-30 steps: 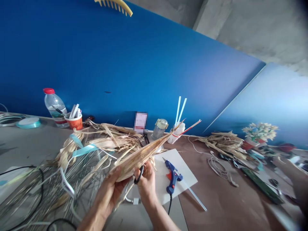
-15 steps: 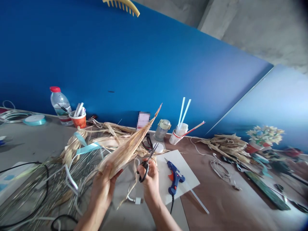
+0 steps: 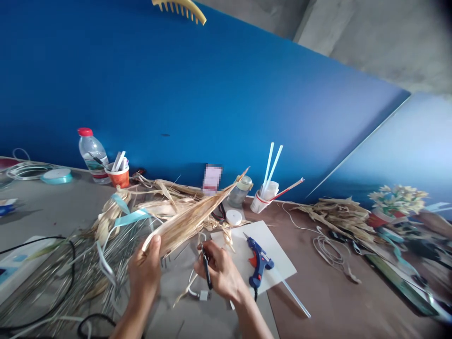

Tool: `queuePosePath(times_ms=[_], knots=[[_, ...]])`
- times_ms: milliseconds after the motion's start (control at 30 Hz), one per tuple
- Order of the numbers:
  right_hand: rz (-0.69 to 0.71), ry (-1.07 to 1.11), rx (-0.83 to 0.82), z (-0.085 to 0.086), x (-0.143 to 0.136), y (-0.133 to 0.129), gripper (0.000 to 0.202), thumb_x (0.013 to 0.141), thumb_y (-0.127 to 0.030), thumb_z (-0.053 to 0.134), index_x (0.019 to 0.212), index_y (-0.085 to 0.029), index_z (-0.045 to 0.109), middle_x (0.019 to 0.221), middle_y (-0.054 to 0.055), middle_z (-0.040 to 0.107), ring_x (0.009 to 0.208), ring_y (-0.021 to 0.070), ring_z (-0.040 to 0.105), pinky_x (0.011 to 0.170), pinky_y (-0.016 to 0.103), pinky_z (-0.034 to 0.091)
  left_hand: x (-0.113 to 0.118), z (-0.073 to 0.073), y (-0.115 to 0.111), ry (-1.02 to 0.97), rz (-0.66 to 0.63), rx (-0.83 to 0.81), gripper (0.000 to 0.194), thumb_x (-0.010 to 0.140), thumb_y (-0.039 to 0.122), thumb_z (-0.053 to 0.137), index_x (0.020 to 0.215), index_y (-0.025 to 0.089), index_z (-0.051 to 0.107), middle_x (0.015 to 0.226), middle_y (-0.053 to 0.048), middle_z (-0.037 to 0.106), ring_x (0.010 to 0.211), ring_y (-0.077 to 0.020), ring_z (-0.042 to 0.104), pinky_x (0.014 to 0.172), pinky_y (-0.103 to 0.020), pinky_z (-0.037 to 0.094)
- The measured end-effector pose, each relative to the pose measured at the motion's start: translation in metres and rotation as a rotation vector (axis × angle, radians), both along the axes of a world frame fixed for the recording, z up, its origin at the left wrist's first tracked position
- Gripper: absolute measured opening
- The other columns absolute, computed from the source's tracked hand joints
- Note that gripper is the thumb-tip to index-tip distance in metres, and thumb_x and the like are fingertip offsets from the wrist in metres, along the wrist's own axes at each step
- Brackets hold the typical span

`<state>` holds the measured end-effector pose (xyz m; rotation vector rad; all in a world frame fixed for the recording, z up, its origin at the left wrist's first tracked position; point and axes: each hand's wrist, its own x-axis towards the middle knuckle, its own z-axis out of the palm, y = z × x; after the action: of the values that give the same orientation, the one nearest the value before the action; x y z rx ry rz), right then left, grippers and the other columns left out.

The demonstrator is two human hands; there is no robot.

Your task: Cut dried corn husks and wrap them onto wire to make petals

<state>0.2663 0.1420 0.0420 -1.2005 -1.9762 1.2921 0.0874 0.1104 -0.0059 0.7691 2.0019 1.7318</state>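
My left hand (image 3: 145, 268) is closed on the wide lower end of a long dried corn husk (image 3: 194, 217), thumb on top. The husk slants up and to the right, and its narrow tip passes in front of a lidded glass jar (image 3: 240, 193). Right of the husk's lower edge, my right hand (image 3: 223, 270) grips a pair of scissors (image 3: 205, 267) by the dark handles. Their blades are largely hidden from view. Beside that hand, a blue hot glue gun (image 3: 260, 263) rests on a white sheet (image 3: 280, 270).
Wire stems (image 3: 95, 268), tied husks (image 3: 109, 214) and ribbon lie to the left. A water bottle (image 3: 93, 157) and a cup of pens (image 3: 118, 178) stand at the back. Rightward are glue sticks in a cup (image 3: 260, 203), a husk pile (image 3: 339, 216), and a blurred hand of another person (image 3: 436, 222).
The scissors, which pointed up and right, have turned in my right hand, so the blades no longer show. The husk has tilted lower, its tip shifting right and down.
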Motion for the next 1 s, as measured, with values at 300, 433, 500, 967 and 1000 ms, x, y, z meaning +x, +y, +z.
queuePosePath(times_ms=[300,433,500,967,1000], knots=[[0.023,-0.069,-0.018,0.006,-0.002,-0.004,0.016,0.070,-0.027,0.062,0.084,-0.018,0.058,0.059,-0.007,0.044,0.055,0.0083,0.038,0.050,0.019,0.028,0.004,0.012,-0.004,0.160,-0.070,-0.033,0.035,0.081,0.048,0.049,0.085,0.020,0.069,0.082,-0.005,0.073,0.080,-0.0251,0.065,0.070,-0.032,0.051],[0.026,-0.036,-0.059,0.002,-0.004,-0.004,0.018,0.070,-0.026,0.061,0.086,-0.019,0.060,0.058,-0.007,0.045,0.054,0.0089,0.037,0.049,0.020,0.027,0.008,0.016,-0.004,0.144,-0.113,0.019,0.029,0.081,0.044,0.050,0.082,0.022,0.069,0.082,-0.004,0.073,0.079,-0.0238,0.065,0.070,-0.030,0.051],[0.024,-0.008,-0.076,0.000,-0.005,-0.005,0.018,0.070,-0.025,0.061,0.087,-0.019,0.060,0.057,-0.007,0.045,0.054,0.0092,0.037,0.049,0.020,0.027,0.010,0.017,-0.004,0.120,-0.116,0.036,0.026,0.080,0.042,0.052,0.081,0.023,0.070,0.082,-0.004,0.073,0.078,-0.0233,0.065,0.070,-0.029,0.050],[0.011,-0.010,-0.098,-0.003,-0.008,-0.004,0.018,0.071,-0.027,0.061,0.086,-0.018,0.061,0.057,-0.007,0.042,0.053,0.0089,0.035,0.048,0.020,0.027,0.007,0.009,-0.005,0.039,-0.090,0.091,0.021,0.079,0.040,0.057,0.080,0.023,0.070,0.082,-0.005,0.072,0.077,-0.0225,0.064,0.071,-0.026,0.048],[0.011,-0.016,-0.092,-0.003,-0.008,-0.004,0.018,0.070,-0.027,0.061,0.086,-0.018,0.061,0.057,-0.007,0.042,0.053,0.0089,0.035,0.048,0.021,0.027,0.007,0.008,-0.005,0.000,-0.087,0.088,0.022,0.078,0.041,0.058,0.080,0.023,0.069,0.082,-0.006,0.072,0.077,-0.0226,0.064,0.071,-0.026,0.049]])
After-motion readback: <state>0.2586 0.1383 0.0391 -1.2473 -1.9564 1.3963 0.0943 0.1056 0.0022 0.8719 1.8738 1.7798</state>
